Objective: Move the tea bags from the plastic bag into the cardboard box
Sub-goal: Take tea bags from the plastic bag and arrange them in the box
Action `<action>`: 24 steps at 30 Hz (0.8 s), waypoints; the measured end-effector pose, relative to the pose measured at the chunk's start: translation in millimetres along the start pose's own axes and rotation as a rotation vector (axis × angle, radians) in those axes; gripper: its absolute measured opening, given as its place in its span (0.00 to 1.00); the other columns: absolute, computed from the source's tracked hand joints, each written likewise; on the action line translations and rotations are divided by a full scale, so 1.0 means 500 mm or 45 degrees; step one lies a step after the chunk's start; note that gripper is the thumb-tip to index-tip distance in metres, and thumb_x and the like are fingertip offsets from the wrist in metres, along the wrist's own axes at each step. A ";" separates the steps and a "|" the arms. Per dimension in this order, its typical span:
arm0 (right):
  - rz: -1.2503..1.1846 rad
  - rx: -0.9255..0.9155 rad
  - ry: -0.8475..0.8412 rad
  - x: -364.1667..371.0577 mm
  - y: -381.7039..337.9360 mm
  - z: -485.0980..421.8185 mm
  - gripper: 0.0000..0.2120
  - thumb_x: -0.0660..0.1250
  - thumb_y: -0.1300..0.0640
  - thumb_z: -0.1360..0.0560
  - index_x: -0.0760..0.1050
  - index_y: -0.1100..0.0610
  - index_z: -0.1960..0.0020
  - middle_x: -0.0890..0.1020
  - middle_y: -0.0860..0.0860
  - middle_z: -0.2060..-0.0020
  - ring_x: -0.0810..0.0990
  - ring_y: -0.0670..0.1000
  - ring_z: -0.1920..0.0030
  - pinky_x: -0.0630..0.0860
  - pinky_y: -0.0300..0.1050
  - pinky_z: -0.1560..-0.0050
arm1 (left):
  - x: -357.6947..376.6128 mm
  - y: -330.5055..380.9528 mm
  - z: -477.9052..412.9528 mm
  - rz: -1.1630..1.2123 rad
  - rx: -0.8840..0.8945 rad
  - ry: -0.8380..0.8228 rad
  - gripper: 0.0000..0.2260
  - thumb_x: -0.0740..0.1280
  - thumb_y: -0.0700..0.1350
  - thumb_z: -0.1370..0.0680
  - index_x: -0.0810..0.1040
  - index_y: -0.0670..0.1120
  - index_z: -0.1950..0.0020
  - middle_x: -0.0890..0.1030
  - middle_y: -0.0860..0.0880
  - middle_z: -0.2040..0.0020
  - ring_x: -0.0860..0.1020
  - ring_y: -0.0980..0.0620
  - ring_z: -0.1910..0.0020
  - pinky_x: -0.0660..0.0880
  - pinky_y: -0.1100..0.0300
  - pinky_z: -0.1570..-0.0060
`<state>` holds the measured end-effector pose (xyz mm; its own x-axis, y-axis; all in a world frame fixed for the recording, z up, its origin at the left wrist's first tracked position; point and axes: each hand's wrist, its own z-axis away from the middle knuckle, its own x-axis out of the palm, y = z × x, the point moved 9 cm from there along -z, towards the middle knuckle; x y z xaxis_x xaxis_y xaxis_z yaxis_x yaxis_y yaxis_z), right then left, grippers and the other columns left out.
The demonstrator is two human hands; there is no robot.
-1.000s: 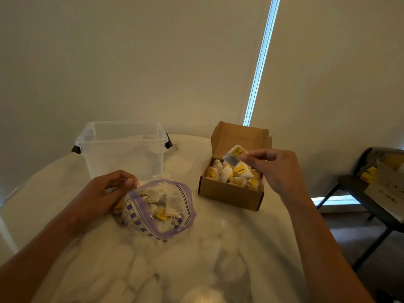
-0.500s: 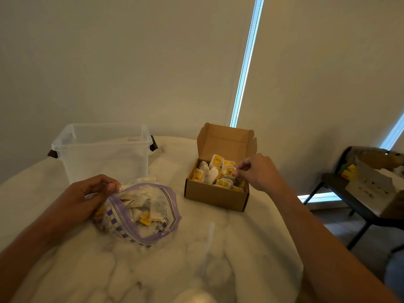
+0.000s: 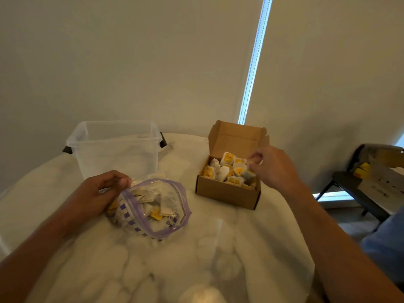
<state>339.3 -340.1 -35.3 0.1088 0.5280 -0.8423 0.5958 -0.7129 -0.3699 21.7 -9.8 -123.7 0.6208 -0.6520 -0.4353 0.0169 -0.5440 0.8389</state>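
A clear zip bag with a purple rim (image 3: 172,224) lies on the marble table, its mouth wide, with white and yellow tea bags (image 3: 156,215) inside. My left hand (image 3: 96,193) pinches the bag's rim at its left side. To the right stands the small cardboard box (image 3: 227,193), lid flap up, filled with several tea bags (image 3: 229,169). Just above the box's right end hovers my right hand (image 3: 273,167), fingers loosely curled, with nothing visible in them.
A clear plastic tub (image 3: 115,154) with dark handles stands behind the bag. The round marble table (image 3: 196,259) ends close to the right of the box. A dark chair (image 3: 349,182) with papers and yellow packets is off to the right.
My right hand carried a tea bag down into the box, let it go, and has lifted slightly off the pile. My left hand kept its pinch on the bag's rim.
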 end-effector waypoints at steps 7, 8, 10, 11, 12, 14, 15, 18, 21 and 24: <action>-0.316 -0.243 -0.007 -0.010 -0.133 0.078 0.05 0.77 0.48 0.23 0.84 0.41 0.47 0.83 0.39 0.55 0.79 0.42 0.59 0.69 0.36 0.61 | 0.001 0.009 0.005 0.014 0.050 -0.033 0.11 0.68 0.58 0.15 0.86 0.53 0.43 0.90 0.52 0.45 0.85 0.58 0.46 0.78 0.53 0.39; -0.389 -0.279 -0.079 0.000 -0.164 0.097 0.05 0.76 0.47 0.22 0.84 0.41 0.47 0.83 0.39 0.54 0.79 0.41 0.60 0.68 0.33 0.62 | 0.001 0.009 0.005 0.015 0.055 -0.032 0.10 0.69 0.57 0.14 0.86 0.54 0.44 0.90 0.51 0.45 0.85 0.58 0.46 0.78 0.52 0.38; -0.471 -0.406 -0.217 0.020 -0.234 0.140 0.05 0.76 0.47 0.22 0.86 0.43 0.47 0.84 0.38 0.55 0.80 0.38 0.57 0.70 0.29 0.62 | 0.001 0.006 0.001 0.022 0.045 -0.031 0.08 0.68 0.54 0.14 0.86 0.55 0.45 0.90 0.51 0.46 0.85 0.58 0.47 0.78 0.52 0.38; -0.486 -0.484 -0.281 0.031 -0.268 0.160 0.05 0.77 0.47 0.23 0.86 0.45 0.47 0.85 0.38 0.56 0.81 0.35 0.56 0.73 0.29 0.59 | 0.001 0.006 -0.001 0.019 0.041 -0.031 0.07 0.68 0.53 0.14 0.86 0.55 0.46 0.90 0.51 0.46 0.85 0.57 0.47 0.78 0.52 0.38; -0.484 -0.553 -0.358 0.047 -0.300 0.182 0.06 0.77 0.47 0.23 0.87 0.45 0.47 0.85 0.37 0.56 0.81 0.35 0.55 0.74 0.30 0.58 | 0.000 0.006 -0.001 0.011 0.040 -0.032 0.07 0.68 0.54 0.14 0.86 0.56 0.46 0.90 0.51 0.46 0.85 0.57 0.47 0.79 0.51 0.38; -0.434 -0.660 -0.494 0.089 -0.352 0.218 0.08 0.75 0.44 0.22 0.86 0.44 0.45 0.85 0.37 0.56 0.81 0.36 0.56 0.77 0.32 0.58 | 0.000 0.008 0.000 0.003 0.050 -0.038 0.09 0.69 0.57 0.14 0.86 0.55 0.45 0.89 0.51 0.45 0.86 0.54 0.46 0.80 0.48 0.38; -0.385 -0.711 -0.519 0.111 -0.372 0.232 0.08 0.75 0.43 0.22 0.86 0.44 0.45 0.86 0.38 0.56 0.82 0.37 0.56 0.78 0.33 0.58 | 0.000 0.009 0.001 0.001 0.055 -0.041 0.10 0.68 0.58 0.14 0.86 0.55 0.44 0.89 0.51 0.45 0.86 0.54 0.45 0.80 0.48 0.37; -0.128 -0.838 -0.535 0.172 -0.418 0.264 0.11 0.71 0.43 0.21 0.85 0.41 0.40 0.87 0.40 0.53 0.83 0.43 0.55 0.82 0.44 0.54 | 0.001 0.011 0.003 -0.014 0.055 -0.044 0.08 0.67 0.53 0.13 0.86 0.54 0.45 0.89 0.52 0.45 0.86 0.55 0.45 0.81 0.52 0.40; 0.095 -0.881 -0.502 0.193 -0.430 0.274 0.14 0.68 0.44 0.19 0.82 0.40 0.34 0.87 0.46 0.48 0.84 0.50 0.50 0.75 0.42 0.58 | 0.000 0.012 0.004 -0.018 0.046 -0.046 0.08 0.67 0.52 0.13 0.86 0.55 0.45 0.89 0.53 0.45 0.87 0.53 0.44 0.81 0.54 0.41; 0.238 -0.865 -0.431 0.187 -0.423 0.269 0.18 0.69 0.45 0.19 0.79 0.42 0.30 0.85 0.50 0.45 0.84 0.54 0.48 0.77 0.45 0.55 | -0.001 0.007 0.003 -0.032 0.030 -0.037 0.09 0.67 0.53 0.13 0.87 0.53 0.43 0.89 0.53 0.46 0.86 0.49 0.42 0.80 0.50 0.38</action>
<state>116.3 -201.9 -88.7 0.0721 0.1794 -0.9811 0.9599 -0.2797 0.0194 20.3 -12.3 -121.0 0.5976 -0.6529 -0.4654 0.0132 -0.5724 0.8199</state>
